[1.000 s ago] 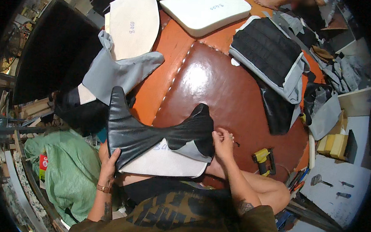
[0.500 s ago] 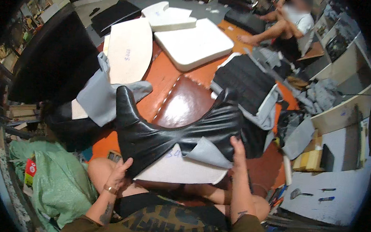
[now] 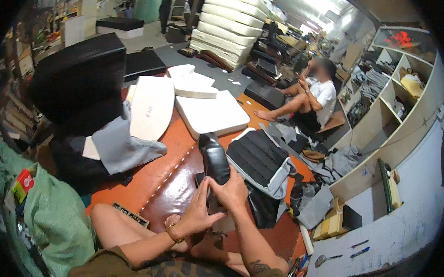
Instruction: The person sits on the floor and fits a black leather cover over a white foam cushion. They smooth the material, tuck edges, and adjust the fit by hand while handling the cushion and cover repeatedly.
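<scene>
Above the glossy brown sheet [image 3: 171, 191], a black padded piece [image 3: 215, 160] between two bare hands

Down on the orange covering [image 3: 139, 182], a bare-legged worker sat with both arms stretched forward. The black padded piece was out in front, over the brown sheet, its narrow side toward the worker and its upper end pointing away to a thick white cushion [image 3: 213, 113]. The right hand [image 3: 231, 191] had the near end of it, thumb across the front and forefinger along the right side, closed to about the piece's own narrow width; I couldn't make out the other fingers. The left hand [image 3: 198, 215] lay against the same end from the left, its fingers straight and close together, the thumb spread well out toward the right wrist. Whether that hand bore any of the weight, I couldn't tell.

Just right of the piece lay a black quilted cover [image 3: 256, 155] with pale grey edging. Over on the left, grey cloth [image 3: 113, 145] was draped against a cream panel [image 3: 152, 110] with a curved side, near a big black upholstered block [image 3: 79, 78]. By the worker's left knee bulged a green woven sack [image 3: 57, 225]. Farther off, to the right, a second person [image 3: 327, 96] in a white top sat with knees drawn up, and beyond rose a stack of cream cushions [image 3: 228, 26].
</scene>
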The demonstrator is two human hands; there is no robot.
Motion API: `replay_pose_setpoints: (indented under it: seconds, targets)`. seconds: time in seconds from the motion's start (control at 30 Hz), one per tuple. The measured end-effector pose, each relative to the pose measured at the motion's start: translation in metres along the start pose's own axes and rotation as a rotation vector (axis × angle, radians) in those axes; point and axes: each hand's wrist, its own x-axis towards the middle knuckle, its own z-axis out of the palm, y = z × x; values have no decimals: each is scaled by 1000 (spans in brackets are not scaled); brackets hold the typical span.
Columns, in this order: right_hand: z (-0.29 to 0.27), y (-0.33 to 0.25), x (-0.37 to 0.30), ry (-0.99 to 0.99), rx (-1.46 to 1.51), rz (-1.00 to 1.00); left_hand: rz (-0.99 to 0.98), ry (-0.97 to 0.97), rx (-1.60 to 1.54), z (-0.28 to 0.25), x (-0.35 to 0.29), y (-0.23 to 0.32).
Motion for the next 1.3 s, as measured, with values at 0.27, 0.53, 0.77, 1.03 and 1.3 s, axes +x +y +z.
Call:
replay_pose_setpoints:
  seconds: [0.27, 0.53, 0.77, 1.03, 1.3]
  targets:
    - [25, 54, -17, -65, 718, -53, -101, -119, -75, -35, 1, -3]
    - [27, 133, -116, 135, 340, -251, -414, -165, -53, 10, -59, -2]
    - [55, 150, -146, -18, 913, -148, -80, 113, -39, 14, -87, -12]
    - [37, 108, -55, 105, 544, -302, -137, 373, -13, 20, -12, -14]
    - [1, 59, 103, 225, 614, -222, -131, 459, 15, -1, 141, 1]
